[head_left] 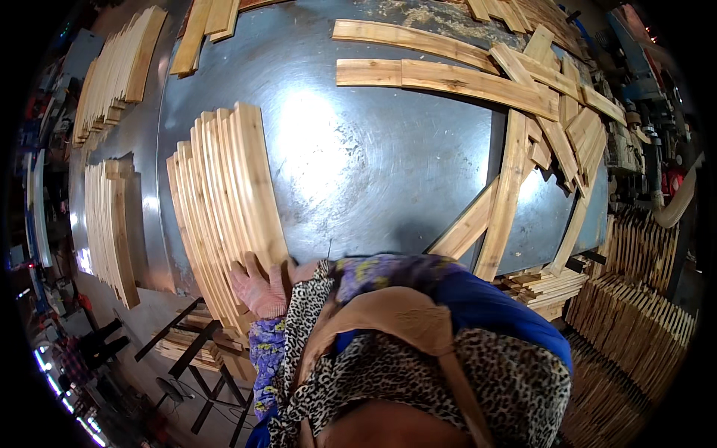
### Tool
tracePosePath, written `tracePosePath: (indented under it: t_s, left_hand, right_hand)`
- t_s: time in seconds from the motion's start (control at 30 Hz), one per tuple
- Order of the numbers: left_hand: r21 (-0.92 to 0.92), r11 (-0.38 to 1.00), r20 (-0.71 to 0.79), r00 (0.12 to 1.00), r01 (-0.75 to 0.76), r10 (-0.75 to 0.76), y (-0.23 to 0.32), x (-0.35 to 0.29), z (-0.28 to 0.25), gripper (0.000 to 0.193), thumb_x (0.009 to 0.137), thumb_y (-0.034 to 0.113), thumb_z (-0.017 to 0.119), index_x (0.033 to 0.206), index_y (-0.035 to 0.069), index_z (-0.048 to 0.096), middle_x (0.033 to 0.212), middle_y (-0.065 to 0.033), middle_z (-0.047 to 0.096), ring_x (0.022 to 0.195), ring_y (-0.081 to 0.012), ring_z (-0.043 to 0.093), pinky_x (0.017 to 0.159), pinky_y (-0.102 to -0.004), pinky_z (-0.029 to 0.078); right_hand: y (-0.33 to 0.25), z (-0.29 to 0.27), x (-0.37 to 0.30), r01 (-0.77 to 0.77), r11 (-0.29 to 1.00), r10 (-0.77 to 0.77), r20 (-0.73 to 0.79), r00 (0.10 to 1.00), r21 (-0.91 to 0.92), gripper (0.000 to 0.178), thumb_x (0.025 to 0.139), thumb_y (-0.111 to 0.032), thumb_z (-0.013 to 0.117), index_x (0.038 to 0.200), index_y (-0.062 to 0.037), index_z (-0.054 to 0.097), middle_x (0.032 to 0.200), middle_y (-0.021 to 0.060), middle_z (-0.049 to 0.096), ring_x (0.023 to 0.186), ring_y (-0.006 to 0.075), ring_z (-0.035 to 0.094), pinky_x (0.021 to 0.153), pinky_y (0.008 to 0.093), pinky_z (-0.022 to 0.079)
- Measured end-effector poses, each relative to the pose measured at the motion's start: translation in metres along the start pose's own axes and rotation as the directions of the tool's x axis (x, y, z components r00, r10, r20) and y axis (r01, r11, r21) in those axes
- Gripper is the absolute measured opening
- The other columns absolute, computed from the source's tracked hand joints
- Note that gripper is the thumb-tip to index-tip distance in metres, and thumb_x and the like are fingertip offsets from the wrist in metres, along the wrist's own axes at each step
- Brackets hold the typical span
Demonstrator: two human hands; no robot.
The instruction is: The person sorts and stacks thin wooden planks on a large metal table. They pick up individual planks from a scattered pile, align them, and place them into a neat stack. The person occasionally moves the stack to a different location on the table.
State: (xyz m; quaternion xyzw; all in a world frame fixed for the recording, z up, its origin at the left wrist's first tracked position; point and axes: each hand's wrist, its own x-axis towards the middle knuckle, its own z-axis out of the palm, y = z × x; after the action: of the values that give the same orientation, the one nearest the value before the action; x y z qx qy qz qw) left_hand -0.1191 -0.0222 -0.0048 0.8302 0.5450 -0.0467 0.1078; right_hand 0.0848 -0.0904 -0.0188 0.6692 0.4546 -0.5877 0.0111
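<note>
At the far left, two bundles of pale boards, an upper bundle [119, 75] and a lower bundle [110, 224], lie on a grey metal surface [153, 224], and below them a dark metal stand [196, 373] stands near some more stacked wood [190, 347]. Next to the right comes the row of boards [228, 187] being handled: long, pale strips packed side by side on the left part of the metal table [418, 149], their far ends stepped unevenly and the rightmost showing a broad face. The left hand [259, 290], in a pinkish glove, lies on the near part of this row, open, its fingers spread across the strips. Just right of it, at the row's right edge, the right hand [302, 270] shows only as a small pinkish patch, mostly hidden by leopard-print cloth [310, 299]; whether it is open or gripping I cannot tell. Beyond the row, a few boards [198, 33] reach in from the table's far side, and a bright glare lies on the metal. Farther right, two long planks [448, 76] run toward a jumbled pile of boards [571, 127], while two slanting planks [504, 198] reach the near edge. At the far right stand dense stacks of slats [635, 321], below machinery [642, 63] and a pale hose [681, 201].
</note>
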Motion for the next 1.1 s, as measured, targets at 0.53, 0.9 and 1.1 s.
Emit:
tracePosePath:
  t_s: [0.53, 0.9, 1.1]
  left_hand:
    - [-0.118, 0.965, -0.028, 0.972, -0.234, 0.232, 0.128, 0.047, 0.0, 0.089, 0.091, 0.03, 0.086, 0.165, 0.002, 0.044, 0.166, -0.0324, 0.044, 0.152, -0.0469, 0.046, 0.128, -0.054, 0.037]
    - [-0.839, -0.177, 0.481, 0.854, 0.514, 0.2, 0.279, 0.049, 0.15, 0.053, 0.101, 0.02, 0.077, 0.147, -0.002, 0.06, 0.134, -0.0111, 0.074, 0.113, -0.0222, 0.071, 0.101, -0.0377, 0.057]
    - [-0.865, 0.012, 0.499, 0.857, 0.502, 0.126, 0.217, 0.071, 0.087, 0.041, 0.099, 0.017, 0.079, 0.134, -0.003, 0.07, 0.119, -0.0125, 0.079, 0.107, -0.0205, 0.073, 0.095, -0.0373, 0.06]
  right_hand:
    - [0.419, -0.325, -0.186, -0.701, 0.692, 0.284, -0.828, 0.484, -0.172, 0.083, 0.085, -0.018, 0.069, 0.163, -0.0126, 0.044, 0.145, 0.0246, 0.062, 0.14, 0.0433, 0.058, 0.12, 0.0561, 0.043]
    - [0.338, -0.321, -0.085, -0.481, 0.778, -0.018, -0.778, 0.628, -0.406, 0.096, 0.085, -0.035, 0.076, 0.171, -0.0145, 0.035, 0.155, 0.0237, 0.057, 0.148, 0.0412, 0.053, 0.117, 0.053, 0.047]
    - [0.288, -0.37, -0.072, -0.446, 0.842, 0.215, -0.57, 0.793, -0.302, 0.102, 0.086, -0.042, 0.079, 0.174, -0.0167, 0.033, 0.153, 0.0229, 0.059, 0.147, 0.0403, 0.055, 0.118, 0.0502, 0.047]
